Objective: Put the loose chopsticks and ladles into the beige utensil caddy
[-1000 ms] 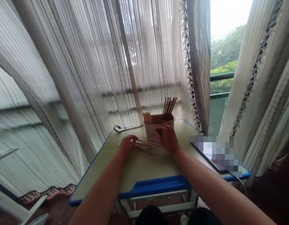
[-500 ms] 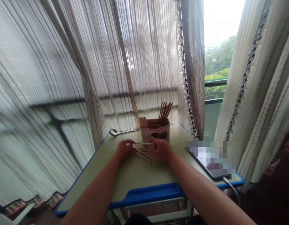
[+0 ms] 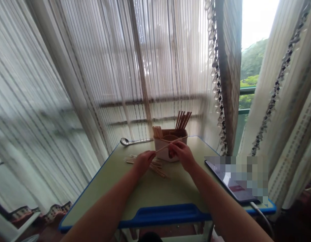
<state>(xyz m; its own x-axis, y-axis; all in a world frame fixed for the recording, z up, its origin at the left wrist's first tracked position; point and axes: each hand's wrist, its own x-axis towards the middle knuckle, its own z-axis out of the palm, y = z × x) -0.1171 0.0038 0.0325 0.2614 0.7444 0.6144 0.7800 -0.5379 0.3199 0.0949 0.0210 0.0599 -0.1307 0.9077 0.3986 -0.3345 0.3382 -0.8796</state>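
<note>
A thin pale chopstick [image 3: 162, 148] spans the gap between my two hands, slanting up to the right. My left hand [image 3: 145, 160] pinches its lower left end, just above the tabletop. Near the other end, my right hand [image 3: 182, 153] has its fingers closed on it, in front of the holder's rim. Several loose chopsticks [image 3: 159, 172] lie in a messy pile under and beside my left hand. Behind my hands stands a pale utensil holder [image 3: 160, 151] with a brown inside. Light chopsticks [image 3: 157, 132] fill its left part, and darker ones [image 3: 183, 120] stick up at the back right.
A metal slotted spoon [image 3: 124, 142] lies at the table's back left. On the right, a tablet [image 3: 230, 183] with a white cable [image 3: 263, 215] rests near the edge. The table [image 3: 100, 195] has a blue rim, and sheer striped curtains [image 3: 107, 67] hang behind it.
Both hands have lifted the chopstick from lower over the pile; its right end now tilts up by the holder's rim. The view has shifted slightly, uncovering more of the pile.
</note>
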